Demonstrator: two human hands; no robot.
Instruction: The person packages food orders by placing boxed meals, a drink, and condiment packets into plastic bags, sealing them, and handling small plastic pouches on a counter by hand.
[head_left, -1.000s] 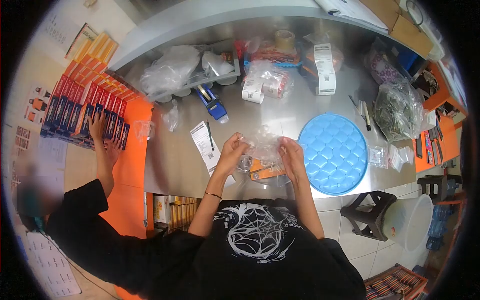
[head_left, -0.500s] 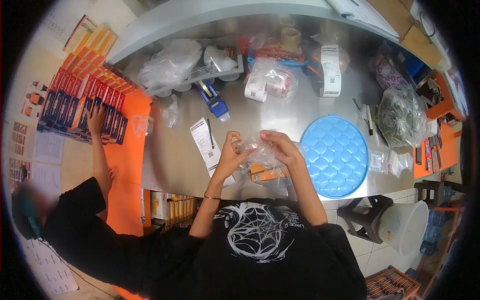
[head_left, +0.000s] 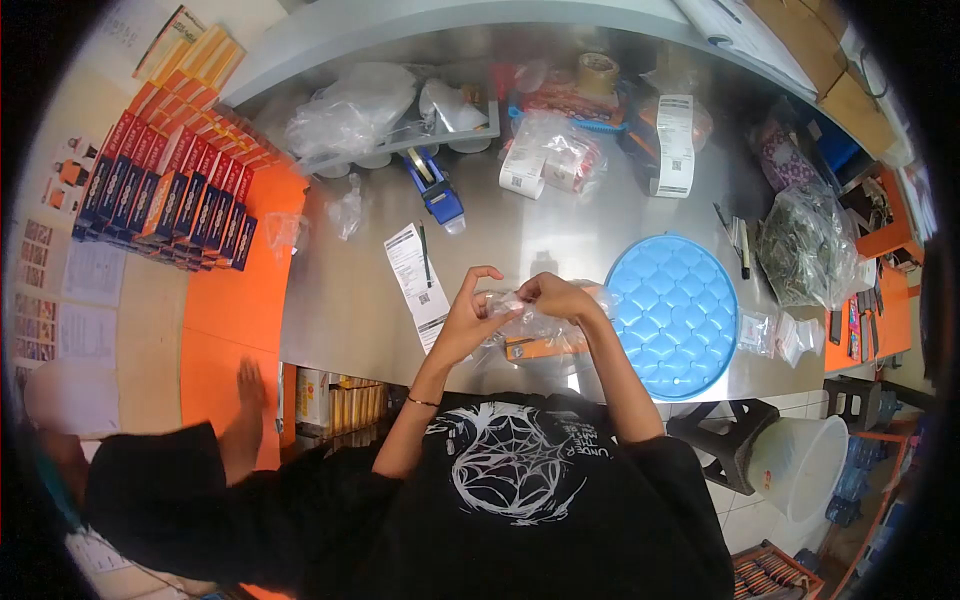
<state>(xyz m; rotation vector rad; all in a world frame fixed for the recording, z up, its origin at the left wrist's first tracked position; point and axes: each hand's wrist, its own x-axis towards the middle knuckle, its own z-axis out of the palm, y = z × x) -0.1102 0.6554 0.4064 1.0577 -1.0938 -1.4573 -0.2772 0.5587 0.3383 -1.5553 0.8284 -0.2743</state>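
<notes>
A clear plastic bag (head_left: 540, 324) lies in front of me at the near side of the metal table, with an orange box (head_left: 545, 347) inside it. My left hand (head_left: 468, 322) holds the bag's crumpled top by the thumb, its index finger raised and curved. Fingers of my right hand (head_left: 558, 299) are pinched together on the same plastic, close to my left thumb. Left of my hands lies a printed paper slip (head_left: 413, 275) with a dark pen (head_left: 425, 255) on it. A round blue quilted-pattern lid or tray (head_left: 672, 315) sits just right of my right hand.
Behind lie a blue tape dispenser (head_left: 435, 190), a grey tray (head_left: 400, 148) with plastic bags, and wrapped packages with a label (head_left: 675, 145). Stacked boxes (head_left: 165, 200) stand left on an orange counter (head_left: 230, 335), where a co-worker's hand (head_left: 250, 385) is. A stool (head_left: 725, 440) stands right.
My right hand's fingers have closed in toward my left thumb on the plastic. The co-worker's hand has left the stacked boxes and come down along the orange counter.
</notes>
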